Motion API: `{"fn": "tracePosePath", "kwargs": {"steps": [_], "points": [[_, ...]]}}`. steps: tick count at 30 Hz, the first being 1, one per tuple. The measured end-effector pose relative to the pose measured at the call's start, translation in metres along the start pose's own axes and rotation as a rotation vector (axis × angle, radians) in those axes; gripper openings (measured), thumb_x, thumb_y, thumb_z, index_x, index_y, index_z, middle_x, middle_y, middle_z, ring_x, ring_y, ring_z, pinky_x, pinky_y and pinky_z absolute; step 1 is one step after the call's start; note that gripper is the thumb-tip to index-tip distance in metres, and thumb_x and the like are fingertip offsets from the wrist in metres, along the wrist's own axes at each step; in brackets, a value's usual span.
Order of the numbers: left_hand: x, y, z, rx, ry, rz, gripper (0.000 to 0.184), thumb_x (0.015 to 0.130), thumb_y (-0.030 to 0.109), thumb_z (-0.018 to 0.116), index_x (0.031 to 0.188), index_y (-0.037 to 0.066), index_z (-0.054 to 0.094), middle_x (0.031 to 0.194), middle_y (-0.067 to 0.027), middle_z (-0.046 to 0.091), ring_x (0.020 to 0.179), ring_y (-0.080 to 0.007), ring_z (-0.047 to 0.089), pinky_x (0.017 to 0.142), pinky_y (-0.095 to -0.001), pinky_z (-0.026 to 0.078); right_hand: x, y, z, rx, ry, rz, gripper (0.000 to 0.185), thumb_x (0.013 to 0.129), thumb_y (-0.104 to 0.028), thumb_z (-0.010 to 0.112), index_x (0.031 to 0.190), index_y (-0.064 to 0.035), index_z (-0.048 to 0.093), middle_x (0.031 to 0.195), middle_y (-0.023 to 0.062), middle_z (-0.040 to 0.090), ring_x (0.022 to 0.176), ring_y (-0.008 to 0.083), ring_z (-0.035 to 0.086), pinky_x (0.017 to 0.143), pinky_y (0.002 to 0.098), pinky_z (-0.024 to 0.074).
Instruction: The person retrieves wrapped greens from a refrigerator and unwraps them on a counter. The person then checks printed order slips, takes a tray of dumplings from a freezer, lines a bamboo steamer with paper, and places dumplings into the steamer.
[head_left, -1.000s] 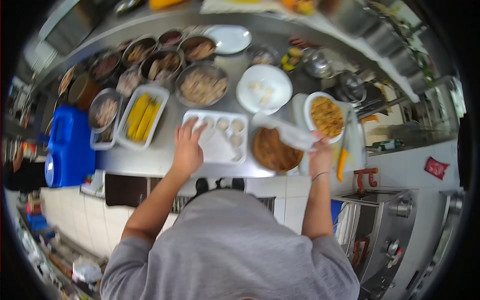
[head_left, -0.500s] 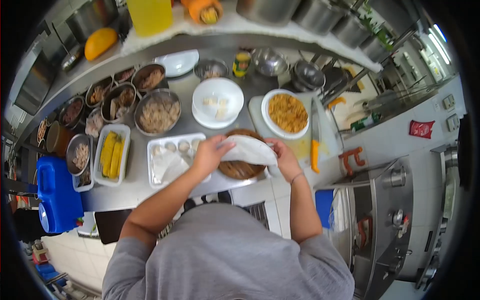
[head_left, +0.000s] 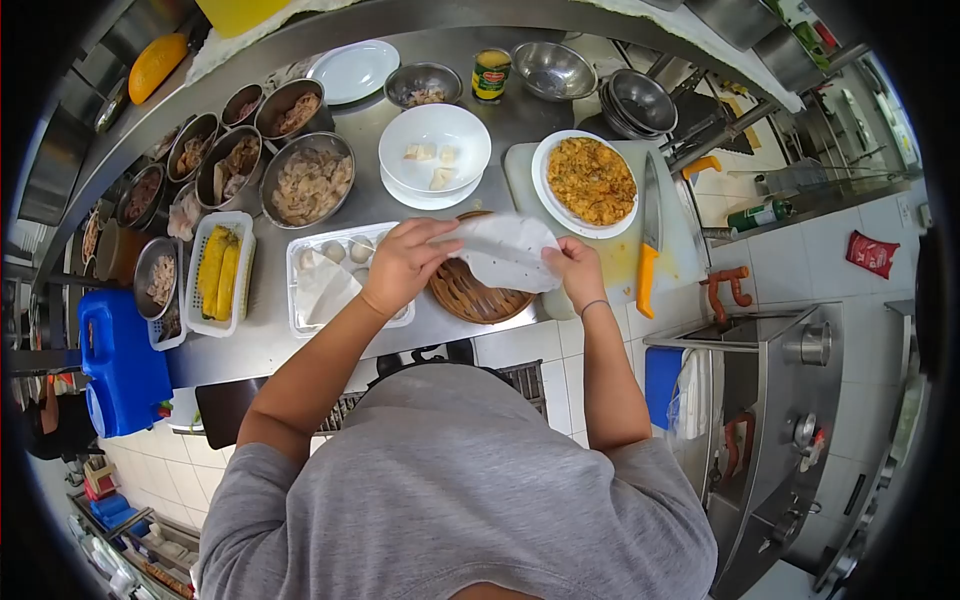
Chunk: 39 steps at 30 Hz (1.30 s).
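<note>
A round white sheet of perforated steamer paper (head_left: 505, 248) is stretched between my two hands. My left hand (head_left: 405, 262) pinches its left edge, and my right hand (head_left: 577, 272) grips the right edge between thumb and fingers. Directly below lies a round bamboo steamer basket (head_left: 475, 295), partly covered by the paper. To the left, a white plastic tray (head_left: 298, 283) holds several pale round balls and more white paper. Behind the basket, a white bowl (head_left: 400, 165) with a few pale pieces stands on a white plate.
At the right, a cutting board (head_left: 610, 265) carries a plate of browned food (head_left: 592, 188) and a knife with an orange handle (head_left: 648, 270). Metal bowls of meat (head_left: 308, 180), a basket of yellow food (head_left: 221, 275) and a blue jug (head_left: 130, 365) stand left. An overhead shelf (head_left: 420, 42) crosses the back.
The paper has been turned from edge-on to flatter, so its holes now show. My right hand has moved slightly right, and the camera view has shifted.
</note>
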<state>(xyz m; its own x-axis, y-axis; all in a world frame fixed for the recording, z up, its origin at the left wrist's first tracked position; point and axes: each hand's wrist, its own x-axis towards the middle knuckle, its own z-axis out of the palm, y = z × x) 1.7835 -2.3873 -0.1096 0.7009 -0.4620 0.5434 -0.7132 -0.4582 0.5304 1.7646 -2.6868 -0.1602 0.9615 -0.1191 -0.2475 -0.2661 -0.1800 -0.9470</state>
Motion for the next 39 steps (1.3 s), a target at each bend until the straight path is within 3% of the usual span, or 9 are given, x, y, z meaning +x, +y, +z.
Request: {"fn": "tracePosePath", "kwargs": {"steps": [7, 14, 16, 17, 19, 26, 32, 37, 39], "points": [[-0.047, -0.004, 0.007, 0.096, -0.322, 0.122, 0.025, 0.072, 0.004, 0.067, 0.095, 0.013, 0.07, 0.116, -0.0037, 0.063, 0.115, -0.0251, 0.054, 0.103, -0.0442, 0.039, -0.001, -0.001, 0.017, -0.591, 0.169, -0.119, 0.022, 0.081, -0.02, 0.067, 0.078, -0.0013, 0.057, 0.072, 0.0175, 0.061, 0.064, 0.0328, 0.058, 0.064, 0.039, 0.0474], [-0.054, -0.006, 0.023, 0.094, -0.458, -0.031, 0.022, 0.08, 0.021, 0.067, 0.099, 0.01, 0.068, 0.116, -0.0062, 0.063, 0.121, -0.0251, 0.051, 0.113, -0.0533, 0.022, -0.006, -0.014, 0.031, -0.724, 0.28, -0.262, 0.018, 0.078, -0.017, 0.069, 0.086, -0.0031, 0.061, 0.078, 0.013, 0.061, 0.072, 0.0327, 0.059, 0.065, 0.0396, 0.0481], [-0.052, -0.003, 0.023, 0.098, -0.494, -0.044, 0.028, 0.081, 0.032, 0.068, 0.098, 0.01, 0.069, 0.115, -0.0065, 0.063, 0.121, -0.0251, 0.05, 0.113, -0.056, 0.016, -0.01, -0.023, 0.036, -0.84, 0.356, -0.891, 0.019, 0.076, -0.013, 0.069, 0.091, -0.0044, 0.06, 0.092, 0.0131, 0.06, 0.086, 0.0334, 0.058, 0.075, 0.041, 0.0474], [-0.052, -0.002, 0.024, 0.1, -0.493, -0.049, 0.028, 0.081, 0.032, 0.068, 0.098, 0.01, 0.069, 0.115, -0.0065, 0.063, 0.121, -0.0251, 0.05, 0.113, -0.056, 0.016, -0.013, -0.023, 0.041, -0.838, 0.35, -0.893, 0.019, 0.076, -0.013, 0.069, 0.091, -0.0044, 0.06, 0.092, 0.0131, 0.06, 0.086, 0.0334, 0.058, 0.075, 0.041, 0.0474], [-0.052, -0.001, 0.025, 0.123, -0.441, -0.006, 0.029, 0.083, 0.035, 0.065, 0.094, 0.01, 0.07, 0.106, -0.0046, 0.066, 0.119, -0.0249, 0.051, 0.113, -0.0561, 0.015, -0.023, -0.019, 0.053, -0.854, -0.387, -0.87, 0.032, 0.075, -0.015, 0.069, 0.103, -0.0051, 0.059, 0.112, 0.0145, 0.056, 0.105, 0.0355, 0.051, 0.087, 0.045, 0.0424], [-0.053, 0.004, 0.014, 0.154, -0.372, 0.07, 0.018, 0.079, 0.028, 0.071, 0.087, 0.012, 0.07, 0.096, 0.0004, 0.066, 0.108, -0.0192, 0.057, 0.112, -0.0557, 0.02, -0.002, -0.025, 0.075, -1.119, -0.379, -0.553, 0.072, 0.08, -0.041, 0.068, 0.14, -0.0126, 0.04, 0.149, 0.0158, 0.028, 0.137, 0.0358, 0.027, 0.111, 0.0469, 0.0263], [-0.052, 0.01, 0.009, 0.209, -0.37, 0.115, 0.013, 0.082, 0.026, 0.068, 0.086, 0.013, 0.068, 0.088, 0.0006, 0.062, 0.097, -0.0178, 0.058, 0.111, -0.0546, 0.023, -0.005, -0.014, 0.083, -1.181, -0.307, -0.599, 0.071, 0.085, -0.047, 0.06, 0.143, -0.0136, 0.036, 0.152, 0.0151, 0.024, 0.14, 0.0341, 0.021, 0.113, 0.046, 0.0196], [-0.052, 0.018, 0.023, 0.25, -0.667, -0.116, 0.036, 0.084, 0.039, 0.064, 0.111, 0.014, 0.062, 0.103, -0.0048, 0.056, 0.109, -0.0206, 0.052, 0.111, -0.0562, 0.019, -0.005, -0.008, 0.085, -1.201, -0.28, -0.651, 0.071, 0.084, -0.044, 0.061, 0.141, -0.0105, 0.037, 0.15, 0.0177, 0.025, 0.138, 0.0355, 0.025, 0.112, 0.0471, 0.0224], [-0.047, 0.024, 0.023, 0.224, -0.564, -0.115, 0.041, 0.084, 0.039, 0.064, 0.116, 0.015, 0.059, 0.108, -0.0064, 0.056, 0.113, -0.0227, 0.05, 0.111, -0.0579, 0.018, -0.003, -0.015, 0.087, -1.158, -0.273, -0.724, 0.067, 0.083, -0.041, 0.063, 0.138, -0.0084, 0.042, 0.148, 0.0185, 0.029, 0.136, 0.0361, 0.028, 0.11, 0.0472, 0.025]]}}
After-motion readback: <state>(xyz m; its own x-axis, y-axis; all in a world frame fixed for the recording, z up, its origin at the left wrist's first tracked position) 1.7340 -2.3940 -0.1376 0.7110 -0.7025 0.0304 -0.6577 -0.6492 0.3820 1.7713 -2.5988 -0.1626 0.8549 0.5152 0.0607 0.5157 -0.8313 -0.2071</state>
